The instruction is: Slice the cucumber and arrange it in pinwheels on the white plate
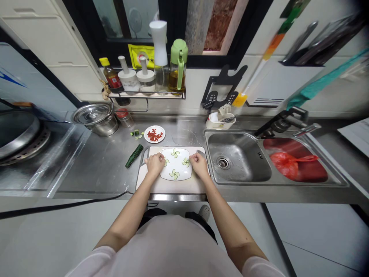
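A white square plate lies on a pale cutting board at the counter's front edge. Pinwheel shapes of cucumber slices sit on the plate. My left hand rests at the plate's left edge, fingers curled over a cucumber pinwheel there. My right hand is at the plate's right edge, fingers pinched by another pinwheel. What the fingertips hold is too small to name.
A cucumber piece lies left of the board, with cut scraps and a small dish of red bits behind. A lidded pot and stove stand left, a sink with a red bag right. A condiment rack hangs behind.
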The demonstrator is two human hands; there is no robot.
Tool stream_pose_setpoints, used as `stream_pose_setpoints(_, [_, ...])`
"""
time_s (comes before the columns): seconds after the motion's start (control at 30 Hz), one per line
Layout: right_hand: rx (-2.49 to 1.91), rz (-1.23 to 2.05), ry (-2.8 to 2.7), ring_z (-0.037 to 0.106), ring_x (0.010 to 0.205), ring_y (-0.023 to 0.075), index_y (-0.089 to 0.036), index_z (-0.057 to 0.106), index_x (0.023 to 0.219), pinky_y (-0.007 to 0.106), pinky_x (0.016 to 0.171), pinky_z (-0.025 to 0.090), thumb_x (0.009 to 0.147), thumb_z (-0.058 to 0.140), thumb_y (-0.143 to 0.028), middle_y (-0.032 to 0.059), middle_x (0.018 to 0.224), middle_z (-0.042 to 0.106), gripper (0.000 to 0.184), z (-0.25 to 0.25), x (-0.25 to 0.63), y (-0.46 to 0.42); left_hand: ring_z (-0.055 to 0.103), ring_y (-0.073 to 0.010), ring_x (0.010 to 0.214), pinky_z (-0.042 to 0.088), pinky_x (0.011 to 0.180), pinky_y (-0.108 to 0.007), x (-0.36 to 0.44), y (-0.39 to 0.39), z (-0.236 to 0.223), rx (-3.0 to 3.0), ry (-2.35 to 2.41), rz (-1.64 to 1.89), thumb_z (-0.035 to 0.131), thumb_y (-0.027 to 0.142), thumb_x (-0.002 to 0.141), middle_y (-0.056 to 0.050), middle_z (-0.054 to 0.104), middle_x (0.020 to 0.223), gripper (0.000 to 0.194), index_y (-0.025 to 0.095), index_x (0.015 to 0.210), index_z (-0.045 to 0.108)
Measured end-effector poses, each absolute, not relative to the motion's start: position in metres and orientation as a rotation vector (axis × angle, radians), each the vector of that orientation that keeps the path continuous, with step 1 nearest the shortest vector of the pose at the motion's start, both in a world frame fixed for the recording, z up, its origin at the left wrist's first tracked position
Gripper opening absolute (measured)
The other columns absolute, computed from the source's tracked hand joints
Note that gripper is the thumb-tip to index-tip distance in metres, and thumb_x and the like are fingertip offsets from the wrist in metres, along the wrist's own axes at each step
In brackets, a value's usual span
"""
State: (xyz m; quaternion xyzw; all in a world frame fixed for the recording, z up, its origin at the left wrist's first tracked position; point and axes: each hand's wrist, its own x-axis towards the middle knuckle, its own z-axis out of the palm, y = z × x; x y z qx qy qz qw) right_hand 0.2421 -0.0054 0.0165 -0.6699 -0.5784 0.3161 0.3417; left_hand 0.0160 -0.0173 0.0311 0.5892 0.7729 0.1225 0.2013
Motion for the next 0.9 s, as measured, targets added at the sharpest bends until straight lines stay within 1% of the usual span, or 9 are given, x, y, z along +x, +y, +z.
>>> stream_pose_setpoints(0.1, [-1.755, 0.806, -1.482, 0.049, 0.061, 0.015, -0.02, 0.061, 0.076, 0.026, 0.062, 0.037, 0.079, 0.051, -0.043, -0.0012, 0.063, 0.054, 0.025, 0.019, 0.243, -0.007, 0.06, -0.0246, 0.098, 0.033, 0.089, -0.039, 0.011, -0.022, 0.036, 1.507, 2.204, 0.589, 0.051, 0.028, 0.084, -0.004, 0.07, 0.09, 0.024, 0.026, 0.102, 0.066])
stream_pose_setpoints(0.2, [-1.734, 0.8, -1.456, 0.05, 0.062, 0.0149, -0.02, 0.06, 0.077, 0.025, 0.062, 0.037, 0.079, 0.051, -0.043, -0.0018, 0.063, 0.053, 0.025, 0.022, 0.24, -0.011, 0.059, -0.022, 0.096, 0.033, 0.091, -0.037, 0.009, -0.03, 0.04, 1.419, 2.273, 0.807, 0.049, 0.032, 0.087, -0.004, 0.068, 0.093, 0.025, 0.024, 0.106, 0.064])
stream_pose_setpoints(0.4, [-1.652, 0.823, -1.437, 0.049, 0.06, 0.0138, -0.02, 0.058, 0.076, 0.024, 0.06, 0.037, 0.081, 0.051, -0.045, -0.0026, 0.061, 0.051, 0.027, 0.031, 0.232, -0.019, 0.058, -0.0184, 0.087, 0.033, 0.094, -0.036, 0.011, -0.054, 0.043, 1.46, 2.237, 1.08, 0.048, 0.034, 0.09, -0.003, 0.067, 0.093, 0.026, 0.023, 0.108, 0.063])
stream_pose_setpoints(0.53, [-1.589, 0.814, -1.464, 0.051, 0.06, 0.0138, -0.019, 0.059, 0.078, 0.024, 0.059, 0.038, 0.082, 0.052, -0.047, -0.002, 0.062, 0.054, 0.029, 0.039, 0.221, -0.008, 0.059, -0.0189, 0.086, 0.035, 0.093, -0.036, 0.014, -0.066, 0.04, 1.468, 2.239, 1.056, 0.047, 0.032, 0.09, -0.004, 0.067, 0.091, 0.025, 0.022, 0.104, 0.065])
stream_pose_setpoints(0.67, [-1.549, 0.8, -1.565, 0.051, 0.06, 0.0135, -0.02, 0.061, 0.079, 0.023, 0.06, 0.038, 0.083, 0.051, -0.046, -0.0024, 0.062, 0.055, 0.028, 0.052, 0.205, 0.022, 0.059, -0.0192, 0.084, 0.036, 0.092, -0.037, 0.019, -0.071, 0.036, 1.496, 2.189, 1.074, 0.049, 0.032, 0.088, -0.004, 0.068, 0.087, 0.023, 0.022, 0.099, 0.067])
stream_pose_setpoints(0.9, [-1.563, 0.696, -1.933, 0.054, 0.069, 0.0129, -0.021, 0.067, 0.084, 0.022, 0.064, 0.036, 0.084, 0.051, -0.031, -0.0008, 0.074, 0.063, 0.019, 0.06, 0.166, 0.102, 0.061, -0.0194, 0.082, 0.037, 0.091, -0.04, 0.029, -0.076, 0.028, 1.509, 2.076, 1.11, 0.048, 0.031, 0.089, -0.004, 0.069, 0.087, 0.021, 0.023, 0.096, 0.066])
